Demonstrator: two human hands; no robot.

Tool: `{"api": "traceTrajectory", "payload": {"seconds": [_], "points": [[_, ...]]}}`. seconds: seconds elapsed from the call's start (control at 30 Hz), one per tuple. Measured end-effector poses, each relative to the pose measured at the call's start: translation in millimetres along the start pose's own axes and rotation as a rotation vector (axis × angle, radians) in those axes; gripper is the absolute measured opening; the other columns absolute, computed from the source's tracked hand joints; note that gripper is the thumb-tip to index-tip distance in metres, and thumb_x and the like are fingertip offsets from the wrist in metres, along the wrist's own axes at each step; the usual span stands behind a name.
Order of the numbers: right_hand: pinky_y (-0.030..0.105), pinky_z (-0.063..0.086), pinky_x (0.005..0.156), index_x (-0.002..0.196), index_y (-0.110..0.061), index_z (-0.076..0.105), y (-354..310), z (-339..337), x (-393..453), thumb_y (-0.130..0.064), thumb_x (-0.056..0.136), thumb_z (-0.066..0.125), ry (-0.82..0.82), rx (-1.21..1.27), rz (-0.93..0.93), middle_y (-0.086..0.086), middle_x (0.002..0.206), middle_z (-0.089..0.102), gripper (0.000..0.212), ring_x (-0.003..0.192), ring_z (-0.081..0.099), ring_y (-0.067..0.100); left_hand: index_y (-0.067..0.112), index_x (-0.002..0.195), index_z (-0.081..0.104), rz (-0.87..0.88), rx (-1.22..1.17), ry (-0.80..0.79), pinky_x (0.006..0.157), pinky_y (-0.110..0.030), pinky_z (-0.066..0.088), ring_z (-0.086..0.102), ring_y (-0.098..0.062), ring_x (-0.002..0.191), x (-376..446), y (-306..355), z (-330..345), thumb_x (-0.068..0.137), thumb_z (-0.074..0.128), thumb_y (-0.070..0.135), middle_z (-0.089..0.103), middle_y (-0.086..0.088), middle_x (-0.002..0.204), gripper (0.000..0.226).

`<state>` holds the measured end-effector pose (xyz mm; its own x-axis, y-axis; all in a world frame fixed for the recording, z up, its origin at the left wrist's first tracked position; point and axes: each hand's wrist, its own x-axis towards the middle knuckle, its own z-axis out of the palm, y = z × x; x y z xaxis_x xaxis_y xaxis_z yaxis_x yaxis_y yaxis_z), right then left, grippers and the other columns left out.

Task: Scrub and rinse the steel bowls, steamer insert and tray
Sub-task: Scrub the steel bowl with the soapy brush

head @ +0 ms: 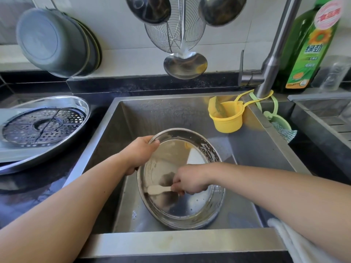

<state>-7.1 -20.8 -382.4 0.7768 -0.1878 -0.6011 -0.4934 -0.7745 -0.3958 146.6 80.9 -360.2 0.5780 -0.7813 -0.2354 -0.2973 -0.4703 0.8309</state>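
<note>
We see an evenly bright, daylit scene with soft shadows; the inner walls of the sink [144, 118] lie in deeper shade. We note pale glare on the steel bowl [190, 207] and on the rim of the tray [79, 103], and mild motion blur over the stacked bowls [51, 42] and the green bottle [311, 48]. Wide-angle distortion bends the faucet [273, 52] and stretches both forearms toward the lower corners.

Green bottle [305, 44], far right corner of the counter behind the sink: label reads "绿劲" in green under a sunflower emblem. Round pink sticker near its top, characters blurred. Smaller print below illegible
</note>
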Motion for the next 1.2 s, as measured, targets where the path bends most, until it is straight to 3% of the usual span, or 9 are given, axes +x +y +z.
{"api": "traceTrajectory", "payload": {"seconds": [0.1, 0.27, 0.47, 0.7, 0.77, 0.9, 0.97, 1.13, 1.2], "points": [[0.044, 0.055, 0.069, 0.086, -0.01, 0.072, 3.5, -10.6, -2.5, -0.04, 0.1, 0.057, 0.06, -0.123, 0.026, 0.011, 0.079, 0.068, 0.037, 0.071, 0.063, 0.031, 0.027, 0.101, 0.076, -0.009, 0.124, -0.003, 0.089, -0.048, 0.06, 0.075, -0.032, 0.094, 1.0, -0.5, -4.4, 0.105, 0.053, 0.026, 0.078, -0.012, 0.096, 0.024], [0.035, 0.038, 0.071, 0.113, -0.012, 0.067, 25.5, -53.2, -21.0, -0.046, 0.102, 0.052, 0.596, -0.373, 0.23, 0.016, 0.113, 0.065, 0.038, 0.107, 0.062, 0.038, 0.025, 0.11, 0.074, -0.025, 0.358, -0.085, 0.077, -0.029, 0.053, 0.072, -0.019, 0.095, -1.5, 4.9, -7.1, 0.104, 0.058, 0.022, 0.076, -0.001, 0.1, 0.018], [0.035, 0.03, 0.056, 0.092, -0.016, 0.069, 6.7, -48.7, -20.1, -0.033, 0.1, 0.056, 0.924, -0.789, -0.076, 0.006, 0.089, 0.066, 0.024, 0.079, 0.068, 0.038, 0.016, 0.105, 0.075, -0.045, 0.485, -0.079, 0.083, -0.031, 0.055, 0.071, -0.024, 0.098, 0.9, 9.1, -8.2, 0.096, 0.062, 0.011, 0.076, -0.004, 0.1, 0.017], [0.037, 0.051, 0.09, 0.137, -0.019, 0.058, 34.3, -47.8, -30.3, -0.014, 0.095, 0.057, 0.249, -0.535, 0.641, 0.002, 0.145, 0.052, 0.042, 0.133, 0.051, 0.027, 0.01, 0.114, 0.067, -0.14, 0.499, -0.083, 0.035, -0.033, 0.049, 0.068, -0.037, 0.068, -1.0, 10.9, -1.6, 0.088, 0.051, -0.005, 0.067, -0.021, 0.096, 0.033], [0.036, 0.05, 0.087, 0.132, -0.018, 0.062, 27.8, -43.3, -26.2, -0.013, 0.094, 0.058, 0.277, -0.579, 0.562, 0.004, 0.141, 0.057, 0.039, 0.128, 0.055, 0.029, 0.007, 0.114, 0.065, -0.146, 0.52, -0.104, 0.032, -0.029, 0.046, 0.064, -0.034, 0.062, 0.2, 10.8, 1.9, 0.087, 0.052, -0.006, 0.064, -0.02, 0.093, 0.033], [0.034, 0.037, 0.065, 0.107, -0.016, 0.067, 16.1, -49.4, -22.6, -0.014, 0.098, 0.055, 0.774, -0.783, 0.194, 0.007, 0.106, 0.071, 0.015, 0.1, 0.067, 0.034, 0.004, 0.115, 0.065, -0.154, 0.548, -0.093, 0.031, -0.019, 0.039, 0.058, -0.024, 0.058, 0.6, 9.6, 0.6, 0.088, 0.054, -0.003, 0.064, -0.015, 0.088, 0.03], [0.035, 0.035, 0.063, 0.104, -0.016, 0.064, 16.3, -50.5, -20.3, -0.019, 0.102, 0.052, 0.844, -0.797, 0.142, 0.006, 0.101, 0.07, 0.013, 0.095, 0.068, 0.034, 0.004, 0.111, 0.065, -0.16, 0.544, -0.094, 0.032, -0.023, 0.042, 0.06, -0.027, 0.057, 0.0, 8.1, 0.7, 0.088, 0.053, -0.004, 0.063, -0.014, 0.083, 0.028], [0.042, 0.05, 0.092, 0.139, -0.019, 0.055, 49.2, -53.9, -27.0, -0.013, 0.097, 0.058, 0.331, -0.573, 0.605, 0.005, 0.144, 0.053, 0.043, 0.133, 0.051, 0.031, 0.001, 0.116, 0.065, -0.24, 0.515, -0.135, 0.052, -0.034, 0.056, 0.072, -0.033, 0.079, -4.6, 8.7, 0.6, 0.094, 0.057, -0.001, 0.064, -0.011, 0.088, 0.024], [0.042, 0.05, 0.093, 0.142, -0.021, 0.052, 47.8, -53.7, -27.9, -0.016, 0.097, 0.059, 0.272, -0.576, 0.63, 0.003, 0.146, 0.051, 0.046, 0.135, 0.049, 0.029, 0.001, 0.112, 0.066, -0.256, 0.493, -0.138, 0.053, -0.033, 0.055, 0.071, -0.028, 0.067, -4.3, 5.9, 0.1, 0.094, 0.055, -0.001, 0.065, -0.012, 0.084, 0.021]]}}
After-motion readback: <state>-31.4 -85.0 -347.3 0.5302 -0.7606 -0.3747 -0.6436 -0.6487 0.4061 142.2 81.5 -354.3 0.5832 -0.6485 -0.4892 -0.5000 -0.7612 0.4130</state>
